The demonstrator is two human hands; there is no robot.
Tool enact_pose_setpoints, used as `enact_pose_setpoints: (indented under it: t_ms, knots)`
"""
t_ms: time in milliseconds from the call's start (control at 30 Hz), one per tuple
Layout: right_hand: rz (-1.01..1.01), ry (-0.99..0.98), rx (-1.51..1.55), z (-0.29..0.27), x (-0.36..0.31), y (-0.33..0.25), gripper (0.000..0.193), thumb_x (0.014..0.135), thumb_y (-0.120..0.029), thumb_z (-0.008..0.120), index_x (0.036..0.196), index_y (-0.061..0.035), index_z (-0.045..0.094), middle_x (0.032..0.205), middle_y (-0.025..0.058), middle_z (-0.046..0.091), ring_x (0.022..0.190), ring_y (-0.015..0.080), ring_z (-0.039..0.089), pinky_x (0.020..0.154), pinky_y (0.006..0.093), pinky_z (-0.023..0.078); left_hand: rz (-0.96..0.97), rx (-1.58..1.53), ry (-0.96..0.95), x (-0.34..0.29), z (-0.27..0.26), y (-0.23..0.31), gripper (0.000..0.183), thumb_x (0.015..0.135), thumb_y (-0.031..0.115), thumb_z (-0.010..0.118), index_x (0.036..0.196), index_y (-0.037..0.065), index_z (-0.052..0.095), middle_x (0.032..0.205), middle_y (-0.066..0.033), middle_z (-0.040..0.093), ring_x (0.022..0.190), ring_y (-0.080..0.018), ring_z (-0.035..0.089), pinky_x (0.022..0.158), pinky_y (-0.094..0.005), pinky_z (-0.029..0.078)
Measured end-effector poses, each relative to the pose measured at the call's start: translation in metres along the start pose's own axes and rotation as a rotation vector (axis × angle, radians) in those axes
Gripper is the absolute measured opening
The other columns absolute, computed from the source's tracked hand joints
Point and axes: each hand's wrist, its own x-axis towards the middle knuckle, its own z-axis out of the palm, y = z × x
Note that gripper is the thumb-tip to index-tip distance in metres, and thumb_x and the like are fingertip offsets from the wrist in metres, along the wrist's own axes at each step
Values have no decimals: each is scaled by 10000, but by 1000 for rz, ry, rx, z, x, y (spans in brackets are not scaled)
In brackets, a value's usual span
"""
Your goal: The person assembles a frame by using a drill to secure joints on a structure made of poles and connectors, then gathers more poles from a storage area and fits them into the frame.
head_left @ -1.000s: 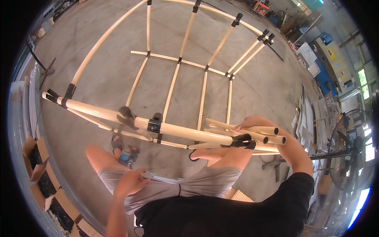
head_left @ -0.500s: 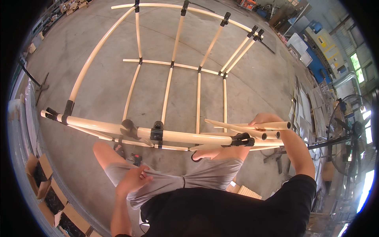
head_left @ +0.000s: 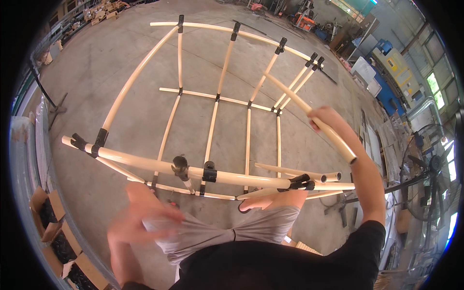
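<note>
My right hand (head_left: pixel 325 119) is closed around a cream-coloured pipe (head_left: pixel 340 143), held slanting above the right side of a pipe frame. Its near end shows a dark opening close to my forearm. My left hand (head_left: pixel 145 220) is smeared by motion over my left thigh, and its fingers cannot be made out. Across in front of me runs the frame's nearest cream pipe (head_left: pixel 246 181), carrying a black clamp joint (head_left: pixel 209 172) and an upward-facing black socket joint (head_left: pixel 180 166). Two more loose pipes (head_left: pixel 302 172) lie at its right end, by a black joint (head_left: pixel 300 182).
The frame's far rail (head_left: pixel 261 37) and middle rail (head_left: pixel 232 100) stretch over the concrete floor (head_left: pixel 121 58). Opened cardboard boxes (head_left: pixel 50 215) of black parts stand at the lower left. A large fan (head_left: pixel 430 159) is at the right, with flat sheets (head_left: pixel 389 135) nearby.
My right hand has lifted one pipe off the loose pipes at the right and tilted it, far end raised. My left hand has moved left. The view has shifted, bringing the frame lower.
</note>
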Motion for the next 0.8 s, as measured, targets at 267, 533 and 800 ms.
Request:
enact_pose_setpoints:
  t_ms: [267, 533, 800]
  knots:
    - [-182, -13, 364, 99, 31, -113, 212, 863, -164, 650, 804, 35, 611, 667, 82, 605, 519, 136, 570, 440, 281, 448, -478, 102, -154, 164, -40, -51, 515, 945, 471, 565, 1035, -23, 677, 929, -118, 701, 856, -175, 673, 784, -301, 528]
    - [-215, -39, 536, 116, 1, -112, 188, 856, -146, 647, 813, 34, 612, 684, 76, 596, 550, 128, 574, 449, 284, 459, -662, 186, -494, 180, -25, -61, 753, 764, 683, 668, 1089, 3, 684, 1005, -107, 696, 898, -184, 677, 816, -301, 534]
    - [-217, -25, 573, 128, 5, -114, 180, 849, -128, 644, 849, 47, 598, 668, 67, 577, 544, 128, 562, 457, 280, 465, -828, 111, -542, 182, -1, -50, 712, 827, 668, 620, 1082, 5, 677, 760, -39, 669, 653, -120, 615, 566, -271, 483]
